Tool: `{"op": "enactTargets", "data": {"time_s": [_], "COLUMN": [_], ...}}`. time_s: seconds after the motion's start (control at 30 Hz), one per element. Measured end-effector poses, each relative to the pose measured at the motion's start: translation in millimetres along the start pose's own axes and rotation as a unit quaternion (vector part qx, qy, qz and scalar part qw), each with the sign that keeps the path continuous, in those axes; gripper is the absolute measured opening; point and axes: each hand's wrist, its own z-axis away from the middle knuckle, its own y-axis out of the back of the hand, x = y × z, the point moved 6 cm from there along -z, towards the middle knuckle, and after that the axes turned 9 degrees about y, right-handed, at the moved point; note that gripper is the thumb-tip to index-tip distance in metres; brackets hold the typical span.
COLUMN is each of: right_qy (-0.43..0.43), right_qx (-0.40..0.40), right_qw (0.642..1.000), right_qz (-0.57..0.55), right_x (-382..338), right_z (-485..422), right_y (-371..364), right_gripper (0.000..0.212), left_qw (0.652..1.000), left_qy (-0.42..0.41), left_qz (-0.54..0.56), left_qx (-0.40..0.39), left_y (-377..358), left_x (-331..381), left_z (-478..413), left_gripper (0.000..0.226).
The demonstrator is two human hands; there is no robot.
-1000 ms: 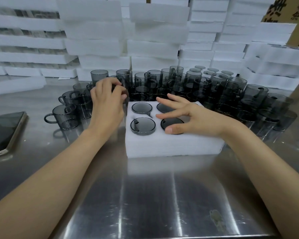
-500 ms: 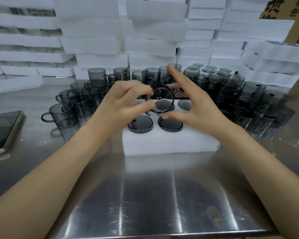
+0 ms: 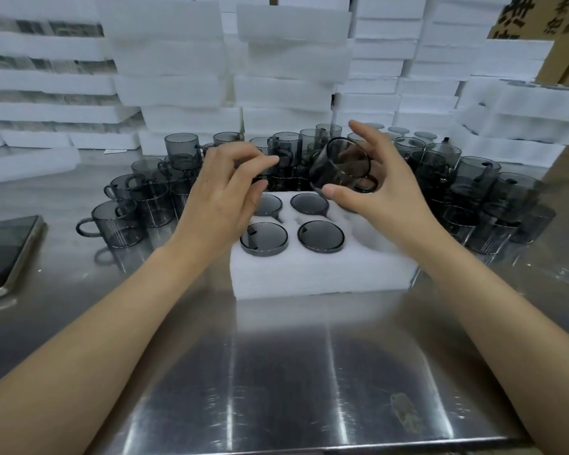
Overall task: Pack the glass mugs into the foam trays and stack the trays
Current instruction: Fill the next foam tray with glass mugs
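A white foam tray (image 3: 319, 274) lies on the steel table in front of me, with several smoky glass mugs set upside down in its holes, such as one (image 3: 321, 236). My right hand (image 3: 381, 195) holds another smoky glass mug (image 3: 342, 164), tilted, above the tray's right part, thumb under it and fingers over it. To the left of that mug, above the tray's left edge, hovers my left hand (image 3: 224, 192), fingers curled and holding nothing. Many loose mugs (image 3: 119, 221) crowd the table behind and beside the tray.
Tall stacks of white foam trays (image 3: 289, 60) line the back of the table. A phone (image 3: 4, 254) lies at the left edge. Cardboard boxes (image 3: 539, 18) stand at the far right. Bare steel table (image 3: 276, 372) stretches toward me.
The mug passed from my left hand to my right hand and moved right, above the tray's right part. My left hand has let go and drawn back slightly.
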Motion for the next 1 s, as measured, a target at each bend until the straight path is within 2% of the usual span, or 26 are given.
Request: {"op": "enactTargets", "data": {"time_s": [0.07, 0.17, 0.3, 0.37, 0.47, 0.5, 0.6, 0.67, 0.73, 0.77, 0.87, 0.97, 1.0], "right_qy": [-0.016, -0.054, -0.171, -0.171, -0.165, -0.162, -0.168, -0.175, -0.181, -0.186, -0.193, -0.128, -0.098], "right_qx": [0.013, 0.06, 0.102, 0.097, 0.103, 0.109, 0.133, 0.15, 0.132, 0.117, 0.11, 0.042, 0.015], "right_qw": [0.999, 0.994, 0.968, 0.971, 0.968, 0.962, 0.928, 0.898, 0.884, 0.886, 0.917, 0.974, 0.988], "right_qz": [-0.036, -0.067, -0.152, -0.135, -0.159, -0.189, -0.304, -0.374, -0.41, -0.408, -0.33, -0.183, -0.118], "right_x": [4, 13, 34, 33, 32, 31, 33, 35, 35, 34, 33, 25, 22], "right_z": [-1, -4, -2, -2, -1, 0, 0, 1, 0, 0, -3, -6, -6], "right_y": [3, 10, 14, 16, 16, 15, 15, 16, 15, 14, 20, 24, 26], "right_gripper": [0.066, 0.033, 0.045, 0.041, 0.064, 0.066, 0.036, 0.032, 0.022, 0.015, 0.023, 0.013, 0.017], "left_qw": [1.0, 1.0, 0.999, 0.999, 0.999, 0.999, 0.998, 0.997, 0.997, 0.997, 0.996, 0.995, 0.995], "left_qy": [-0.008, 0.01, 0.029, 0.032, 0.033, 0.037, 0.052, 0.058, 0.062, 0.063, 0.065, 0.066, 0.066], "left_qz": [-0.001, -0.002, -0.008, -0.006, -0.006, -0.008, -0.012, -0.014, -0.014, -0.014, -0.016, -0.017, -0.017], "left_qx": [-0.004, -0.008, -0.017, -0.021, -0.026, -0.028, -0.038, -0.044, -0.049, -0.052, -0.061, -0.067, -0.067], "left_y": [0, 0, -2, -2, -2, -2, -2, -2, -2, -2, -3, -2, -2], "left_x": [1, -1, -4, -4, -3, -3, -4, -4, -5, -5, -5, -5, -5], "left_z": [-1, 0, 1, 0, 0, 0, 0, -1, -1, -1, -2, -2, -2], "left_gripper": [0.033, 0.028, 0.028, 0.027, 0.027, 0.027, 0.028, 0.028, 0.028, 0.027, 0.027, 0.028, 0.029]}}
